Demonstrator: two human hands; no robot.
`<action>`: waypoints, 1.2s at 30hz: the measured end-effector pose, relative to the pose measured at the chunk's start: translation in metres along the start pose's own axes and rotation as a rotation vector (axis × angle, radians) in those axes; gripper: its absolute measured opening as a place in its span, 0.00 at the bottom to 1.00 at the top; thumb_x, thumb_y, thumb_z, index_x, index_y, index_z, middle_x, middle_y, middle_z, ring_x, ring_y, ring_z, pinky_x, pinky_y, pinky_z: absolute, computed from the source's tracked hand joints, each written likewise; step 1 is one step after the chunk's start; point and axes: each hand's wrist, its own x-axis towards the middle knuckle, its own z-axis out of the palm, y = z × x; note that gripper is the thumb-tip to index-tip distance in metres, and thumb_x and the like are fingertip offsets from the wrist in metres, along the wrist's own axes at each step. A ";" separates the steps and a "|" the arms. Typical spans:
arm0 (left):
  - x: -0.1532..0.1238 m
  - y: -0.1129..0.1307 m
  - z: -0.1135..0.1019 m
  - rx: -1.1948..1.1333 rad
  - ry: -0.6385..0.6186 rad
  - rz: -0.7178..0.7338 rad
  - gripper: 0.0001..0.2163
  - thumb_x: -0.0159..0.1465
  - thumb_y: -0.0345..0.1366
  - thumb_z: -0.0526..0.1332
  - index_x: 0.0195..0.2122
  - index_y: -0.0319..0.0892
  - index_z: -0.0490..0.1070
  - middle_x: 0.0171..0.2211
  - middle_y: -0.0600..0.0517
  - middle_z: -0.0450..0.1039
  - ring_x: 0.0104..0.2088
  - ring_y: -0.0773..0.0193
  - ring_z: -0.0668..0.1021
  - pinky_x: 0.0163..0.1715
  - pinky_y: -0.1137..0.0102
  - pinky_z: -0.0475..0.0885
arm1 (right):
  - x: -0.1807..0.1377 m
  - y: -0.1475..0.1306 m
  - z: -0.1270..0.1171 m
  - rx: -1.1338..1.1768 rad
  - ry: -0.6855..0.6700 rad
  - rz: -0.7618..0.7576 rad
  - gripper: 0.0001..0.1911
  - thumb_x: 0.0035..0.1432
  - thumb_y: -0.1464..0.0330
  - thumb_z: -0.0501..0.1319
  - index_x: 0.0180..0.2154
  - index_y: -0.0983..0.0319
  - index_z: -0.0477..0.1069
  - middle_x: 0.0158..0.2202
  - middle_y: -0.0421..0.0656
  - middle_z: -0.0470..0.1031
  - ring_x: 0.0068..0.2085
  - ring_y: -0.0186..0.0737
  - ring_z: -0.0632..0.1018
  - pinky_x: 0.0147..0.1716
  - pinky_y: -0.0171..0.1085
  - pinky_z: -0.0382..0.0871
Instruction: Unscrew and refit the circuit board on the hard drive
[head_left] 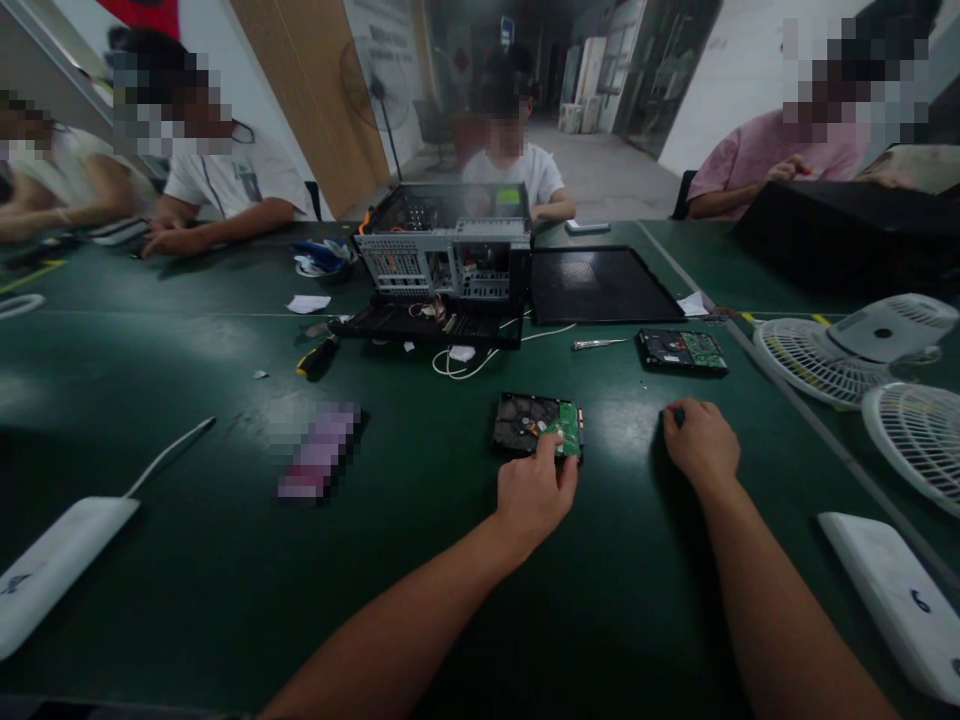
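A hard drive (517, 425) lies on the green table in front of me, its green circuit board facing up. My left hand (536, 495) grips its near right corner, index finger on the board and thumb at the edge. To the right, my right hand (701, 445) rests on the table with fingers curled together; whatever they hold, if anything, is hidden. Beyond it lies a second hard drive (682, 351), also board side up. A thin screwdriver (600, 344) sits to the left of that drive.
An open computer case (442, 260) stands at the back, with a black side panel (604, 285) beside it. A yellow-black screwdriver (318, 357) and a blurred phone (321, 450) lie left. White fans (911, 435) and a white power bank-like block (892, 600) are right. Several people sit opposite.
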 end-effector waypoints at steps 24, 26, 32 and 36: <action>0.057 -0.074 -0.046 -0.471 0.038 0.050 0.26 0.76 0.47 0.57 0.71 0.45 0.59 0.60 0.44 0.78 0.61 0.56 0.78 0.64 0.57 0.70 | -0.021 -0.009 -0.006 0.016 -0.043 -0.200 0.15 0.69 0.63 0.57 0.51 0.59 0.78 0.50 0.52 0.81 0.45 0.53 0.81 0.41 0.44 0.69; 0.036 -0.079 -0.051 -0.421 0.021 0.071 0.30 0.74 0.49 0.60 0.72 0.45 0.57 0.65 0.43 0.73 0.64 0.55 0.75 0.66 0.56 0.67 | -0.021 -0.008 -0.004 0.012 -0.036 -0.217 0.16 0.69 0.63 0.57 0.51 0.59 0.79 0.49 0.52 0.80 0.45 0.53 0.81 0.41 0.45 0.70; -0.017 -0.086 -0.056 -0.173 -0.170 0.209 0.58 0.56 0.60 0.74 0.78 0.45 0.42 0.78 0.40 0.45 0.76 0.42 0.53 0.74 0.47 0.54 | -0.021 -0.012 -0.004 0.018 -0.083 -0.211 0.17 0.71 0.61 0.56 0.51 0.60 0.79 0.49 0.54 0.80 0.46 0.55 0.81 0.42 0.46 0.70; -0.027 -0.082 -0.042 -0.080 -0.084 0.176 0.53 0.61 0.51 0.72 0.78 0.46 0.39 0.77 0.40 0.50 0.75 0.41 0.55 0.73 0.44 0.54 | -0.021 -0.014 -0.007 0.027 -0.125 -0.222 0.17 0.71 0.62 0.55 0.49 0.63 0.79 0.48 0.56 0.81 0.48 0.57 0.81 0.45 0.47 0.69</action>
